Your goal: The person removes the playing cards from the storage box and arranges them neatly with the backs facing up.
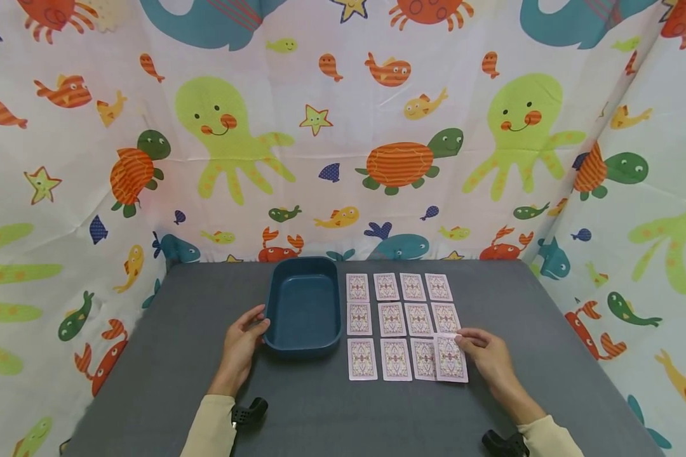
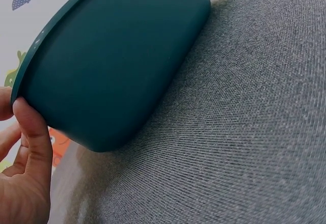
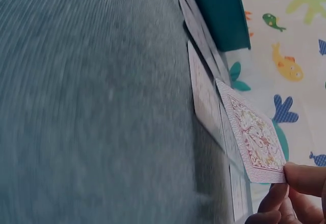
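Observation:
My left hand (image 1: 241, 346) pinches the left rim of a dark teal plastic basin (image 1: 304, 349), thumb outside the wall and fingers at the edge in the left wrist view. Inside, the basin shows only its bare floor. My right hand (image 1: 488, 357) pinches a playing card (image 1: 451, 359) by its upper right corner, pattern side up. In the right wrist view this playing card (image 3: 257, 140) is tilted and raised over the others. From the head view it overlaps the right side of another card (image 1: 422, 358) in the front row.
Playing cards (image 1: 391, 318) lie back up in three rows to the right of the basin. They rest on a grey cloth-covered table (image 1: 320, 419). A curtain (image 1: 331, 158) printed with sea animals hangs behind the table and along its sides.

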`<move>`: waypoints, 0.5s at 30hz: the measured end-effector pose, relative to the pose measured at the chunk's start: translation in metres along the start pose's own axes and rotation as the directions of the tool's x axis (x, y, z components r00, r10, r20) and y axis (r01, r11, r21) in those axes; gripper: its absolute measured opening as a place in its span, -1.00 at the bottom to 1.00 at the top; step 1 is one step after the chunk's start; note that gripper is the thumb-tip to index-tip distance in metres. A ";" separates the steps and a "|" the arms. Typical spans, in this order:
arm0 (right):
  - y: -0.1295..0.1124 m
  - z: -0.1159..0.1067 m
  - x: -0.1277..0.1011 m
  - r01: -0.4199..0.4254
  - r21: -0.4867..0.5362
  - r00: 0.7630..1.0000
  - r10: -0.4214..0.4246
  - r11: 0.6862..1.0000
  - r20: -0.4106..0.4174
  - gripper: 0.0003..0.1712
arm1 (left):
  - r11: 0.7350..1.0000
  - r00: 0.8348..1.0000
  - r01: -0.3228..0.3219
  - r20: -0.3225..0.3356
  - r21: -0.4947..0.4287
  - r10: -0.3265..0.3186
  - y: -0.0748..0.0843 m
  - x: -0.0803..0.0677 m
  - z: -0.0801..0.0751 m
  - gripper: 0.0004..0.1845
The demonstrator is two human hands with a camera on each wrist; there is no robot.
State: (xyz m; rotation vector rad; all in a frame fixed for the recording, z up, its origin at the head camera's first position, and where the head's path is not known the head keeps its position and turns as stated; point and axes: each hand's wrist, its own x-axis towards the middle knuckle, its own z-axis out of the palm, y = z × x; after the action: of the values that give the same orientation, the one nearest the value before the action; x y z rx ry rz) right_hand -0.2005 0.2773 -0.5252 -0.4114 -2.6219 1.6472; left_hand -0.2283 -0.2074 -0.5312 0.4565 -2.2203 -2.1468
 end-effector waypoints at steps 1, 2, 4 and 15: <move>0.001 -0.002 0.001 0.002 -0.011 1.000 -0.002 1.000 0.001 -0.56 | 1.000 1.000 -0.001 -0.001 0.001 0.001 0.000 0.000 0.000 -0.53; 0.002 -0.003 0.002 0.004 -0.027 1.000 -0.004 1.000 0.002 -0.57 | 1.000 1.000 -0.001 -0.001 0.001 0.001 0.000 0.000 0.000 -0.53; 0.005 -0.007 0.005 0.000 -0.057 1.000 0.000 0.998 0.005 -0.59 | 1.000 1.000 0.003 -0.004 -0.008 -0.003 0.000 0.000 0.000 -0.54; 0.012 -0.012 0.017 0.001 -0.223 1.000 0.002 0.975 0.012 -0.72 | 1.000 1.000 0.012 -0.006 -0.005 -0.012 0.000 0.001 -0.001 -0.54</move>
State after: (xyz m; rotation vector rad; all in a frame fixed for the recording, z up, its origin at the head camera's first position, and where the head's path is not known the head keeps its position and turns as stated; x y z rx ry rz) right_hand -0.2129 0.2971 -0.5324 -0.4081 -2.8260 1.3616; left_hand -0.2291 -0.2089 -0.5314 0.4765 -2.2146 -2.1526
